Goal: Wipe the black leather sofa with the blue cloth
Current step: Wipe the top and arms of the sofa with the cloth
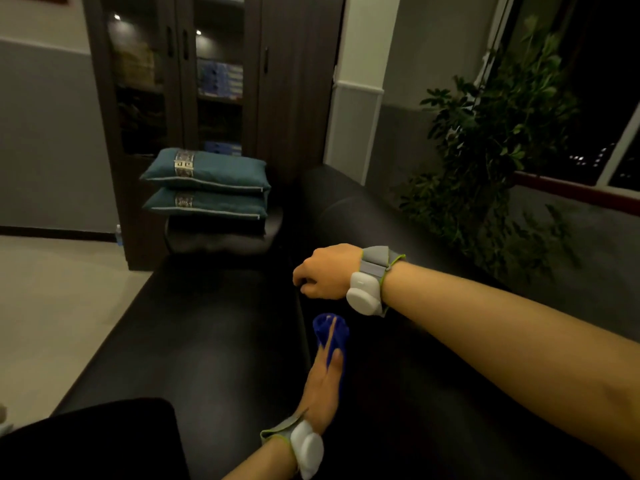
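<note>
Your left hand (323,382) lies low in view with its fingers stretched out straight, pressing the blue cloth (330,336) flat against the black leather sofa (214,334), right at the crease where the seat meets the backrest. The cloth sits under and just beyond your left fingertips, bunched into a narrow strip whose long axis runs away from you along that crease.

Your right hand (323,271) is farther along the same line, beyond the cloth and apart from it, with fingers curled downward. Whether they grip the leather or only rest on it cannot be told.

So the left hand is the one on the cloth, and unwiped seat and backrest stretch ahead of it toward the right hand. The likely stroke is forward along the crease.

Past both hands, two teal cushions (207,185) are stacked at the sofa's far end.
</note>
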Tool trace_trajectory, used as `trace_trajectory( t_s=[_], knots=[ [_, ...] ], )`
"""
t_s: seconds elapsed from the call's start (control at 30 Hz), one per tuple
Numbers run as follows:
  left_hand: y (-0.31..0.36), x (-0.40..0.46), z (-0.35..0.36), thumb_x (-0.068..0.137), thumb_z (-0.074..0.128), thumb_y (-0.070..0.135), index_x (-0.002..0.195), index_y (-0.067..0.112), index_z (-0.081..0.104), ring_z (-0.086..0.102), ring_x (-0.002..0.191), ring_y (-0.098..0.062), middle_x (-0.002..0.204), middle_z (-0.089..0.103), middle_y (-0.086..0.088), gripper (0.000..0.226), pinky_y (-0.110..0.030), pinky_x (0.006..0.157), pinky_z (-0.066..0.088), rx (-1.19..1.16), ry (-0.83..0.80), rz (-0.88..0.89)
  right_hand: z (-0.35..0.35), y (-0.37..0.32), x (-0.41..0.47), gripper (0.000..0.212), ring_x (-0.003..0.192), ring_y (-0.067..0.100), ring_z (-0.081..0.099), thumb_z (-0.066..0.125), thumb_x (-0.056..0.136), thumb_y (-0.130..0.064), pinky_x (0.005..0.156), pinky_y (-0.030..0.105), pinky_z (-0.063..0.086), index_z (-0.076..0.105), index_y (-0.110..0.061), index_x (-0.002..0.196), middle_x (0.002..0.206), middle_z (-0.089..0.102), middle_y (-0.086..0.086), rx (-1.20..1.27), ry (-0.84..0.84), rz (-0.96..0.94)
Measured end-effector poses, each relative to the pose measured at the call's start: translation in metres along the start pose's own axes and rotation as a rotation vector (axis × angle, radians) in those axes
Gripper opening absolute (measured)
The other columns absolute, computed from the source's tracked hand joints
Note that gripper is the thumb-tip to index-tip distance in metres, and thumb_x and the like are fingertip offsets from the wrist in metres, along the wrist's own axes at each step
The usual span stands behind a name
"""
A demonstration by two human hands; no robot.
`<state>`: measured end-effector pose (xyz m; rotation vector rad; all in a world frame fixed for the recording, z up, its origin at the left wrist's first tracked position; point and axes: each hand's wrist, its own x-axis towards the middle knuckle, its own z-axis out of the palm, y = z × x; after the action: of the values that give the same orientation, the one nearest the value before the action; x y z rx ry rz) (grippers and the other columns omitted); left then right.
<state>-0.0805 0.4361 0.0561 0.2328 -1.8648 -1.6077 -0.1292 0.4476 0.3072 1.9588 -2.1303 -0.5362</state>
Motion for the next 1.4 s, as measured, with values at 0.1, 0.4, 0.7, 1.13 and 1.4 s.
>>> trace_trajectory(
  t_s=[0.1, 0.4, 0.7, 1.13, 1.4],
  knots=[
    [0.035, 0.021, 0.003, 0.093, 0.037, 0.07, 0.142, 0.064, 0.027, 0.017, 0.145, 0.008, 0.153, 0.026, 0.034, 0.05, -0.006, 0.114, 0.011, -0.008, -0.043, 0.093, -0.016, 0.023, -0.021, 0.033, 0.101, 0.026, 0.063, 0.044, 0.096, -0.036, 0.083, 0.04, 0.054, 0.059, -0.031, 0.125, 0.114, 0.067, 0.002, -0.004, 0.071, 0.013],
    [0.157, 0.092, 0.041, 0.093, 0.056, 0.044, 0.122, 0.035, 0.033, 0.055, 0.11, -0.009, 0.121, 0.055, 0.003, 0.038, -0.035, 0.102, 0.042, 0.317, -0.262, 0.372, -0.032, 0.117, -0.126, 0.028, 0.112, 0.015, 0.058, 0.047, 0.1, -0.027, 0.098, 0.031, 0.044, 0.065, -0.021, 0.121, 0.122, 0.064, -0.001, 0.272, 0.272, 0.286],
    [0.171, 0.11, 0.05, 0.079, 0.052, 0.046, 0.11, 0.027, 0.051, 0.054, 0.114, -0.007, 0.123, 0.056, -0.008, 0.036, -0.024, 0.091, 0.04, -0.274, 0.041, 0.23, 0.017, 0.129, -0.139, 0.028, 0.11, 0.008, 0.058, 0.05, 0.1, -0.022, 0.098, 0.023, 0.042, 0.064, -0.019, 0.124, 0.12, 0.065, -0.003, 0.657, 0.374, 0.467],
    [0.129, 0.149, 0.009, 0.099, 0.045, -0.001, 0.125, 0.011, 0.06, 0.038, 0.139, -0.014, 0.146, 0.048, -0.003, 0.033, -0.025, 0.117, 0.023, 0.251, -0.095, 0.116, 0.044, 0.131, -0.133, 0.044, 0.132, 0.014, 0.046, 0.041, 0.099, -0.031, 0.11, 0.033, 0.037, 0.044, -0.039, 0.143, 0.148, 0.046, -0.012, 0.431, 0.082, 0.412],
    [0.091, 0.143, 0.004, 0.105, 0.034, 0.006, 0.133, 0.023, 0.045, 0.025, 0.148, -0.017, 0.155, 0.033, 0.001, 0.035, -0.043, 0.124, 0.015, 0.067, -0.176, 0.165, 0.047, 0.097, -0.137, 0.062, 0.144, 0.014, 0.025, 0.029, 0.085, -0.073, 0.115, 0.047, 0.024, 0.028, -0.05, 0.142, 0.157, 0.026, -0.01, 0.243, 0.018, 0.364]
  ],
)
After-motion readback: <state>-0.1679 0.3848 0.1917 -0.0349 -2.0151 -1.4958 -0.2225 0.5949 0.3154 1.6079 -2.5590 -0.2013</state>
